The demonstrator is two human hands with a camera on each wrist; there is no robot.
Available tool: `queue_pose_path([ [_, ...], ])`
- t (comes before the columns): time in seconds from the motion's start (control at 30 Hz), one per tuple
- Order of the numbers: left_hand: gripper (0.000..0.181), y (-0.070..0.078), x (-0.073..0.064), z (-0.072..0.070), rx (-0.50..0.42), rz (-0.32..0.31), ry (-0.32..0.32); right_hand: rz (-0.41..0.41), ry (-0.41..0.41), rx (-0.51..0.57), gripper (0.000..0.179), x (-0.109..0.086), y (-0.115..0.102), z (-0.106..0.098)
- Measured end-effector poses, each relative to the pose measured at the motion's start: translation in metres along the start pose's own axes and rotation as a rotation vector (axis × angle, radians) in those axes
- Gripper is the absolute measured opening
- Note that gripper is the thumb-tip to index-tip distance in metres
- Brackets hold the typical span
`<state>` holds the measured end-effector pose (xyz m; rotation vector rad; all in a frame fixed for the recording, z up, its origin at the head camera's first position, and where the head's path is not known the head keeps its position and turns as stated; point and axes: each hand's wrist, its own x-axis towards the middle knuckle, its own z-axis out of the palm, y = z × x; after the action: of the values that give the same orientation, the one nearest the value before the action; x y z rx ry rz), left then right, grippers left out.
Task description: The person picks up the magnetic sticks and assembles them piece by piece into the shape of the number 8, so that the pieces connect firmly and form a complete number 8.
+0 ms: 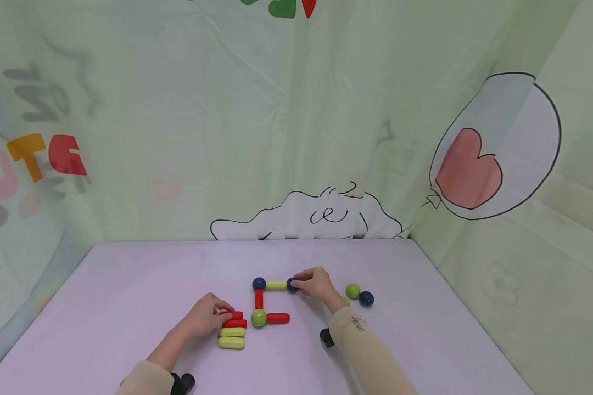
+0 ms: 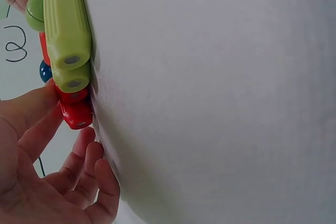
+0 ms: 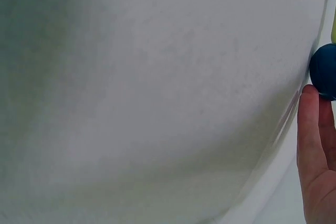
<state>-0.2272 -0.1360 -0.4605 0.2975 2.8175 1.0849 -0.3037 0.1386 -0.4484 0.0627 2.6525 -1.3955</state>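
Observation:
A frame of magnetic rods and balls lies on the table. A red rod (image 1: pixel 259 299) joins one dark blue ball (image 1: pixel 259 283) to a green ball (image 1: pixel 259 317), from which another red rod (image 1: pixel 278 318) points right. Along the far side runs a yellow-green rod (image 1: pixel 276 285) ending in a second dark blue ball (image 1: pixel 291 285), which my right hand (image 1: pixel 318 284) pinches between thumb and fingers. My left hand (image 1: pixel 203 316) has thumb and forefinger on the farthest red rod (image 1: pixel 235 315) of a row; in the left wrist view its other fingers (image 2: pixel 107 187) curl loosely near the table.
Beside that rod are another red rod (image 1: pixel 234 323) and two yellow-green rods (image 1: pixel 231 343). Right of my right hand sit a green ball (image 1: pixel 353 291) and a dark blue ball (image 1: pixel 367 298), with one more green ball (image 1: pixel 346 301) partly hidden by the wrist. A printed curtain (image 1: pixel 188 137) stands behind the table.

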Motion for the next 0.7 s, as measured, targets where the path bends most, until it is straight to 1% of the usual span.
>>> queue_pose_path([
  [0.17, 0.011, 0.0, 0.001, 0.001, 0.001, -0.007, 0.005, 0.006, 0.003, -0.007, 0.026, 0.0, 0.0, 0.0],
  [0.37, 0.013, 0.003, 0.003, -0.001, -0.013, -0.035, 0.009, 0.009, 0.003, -0.011, 0.026, 0.001, 0.001, 0.002],
  [0.5, 0.017, 0.007, 0.006, -0.001, -0.065, -0.09, 0.029, 0.016, 0.005, -0.01, 0.027, 0.001, 0.001, 0.002],
  [0.57, 0.019, 0.01, 0.009, -0.001, -0.106, -0.116, 0.042, 0.024, 0.011, -0.008, 0.026, 0.001, 0.0, 0.002],
  [0.63, 0.02, 0.015, 0.012, 0.001, -0.143, -0.128, 0.057, 0.033, 0.014, -0.006, 0.026, 0.001, 0.0, 0.002],
  [0.7, 0.02, 0.02, 0.015, 0.002, -0.161, -0.125, 0.075, 0.035, 0.015, -0.009, 0.026, 0.001, 0.0, 0.002],
])
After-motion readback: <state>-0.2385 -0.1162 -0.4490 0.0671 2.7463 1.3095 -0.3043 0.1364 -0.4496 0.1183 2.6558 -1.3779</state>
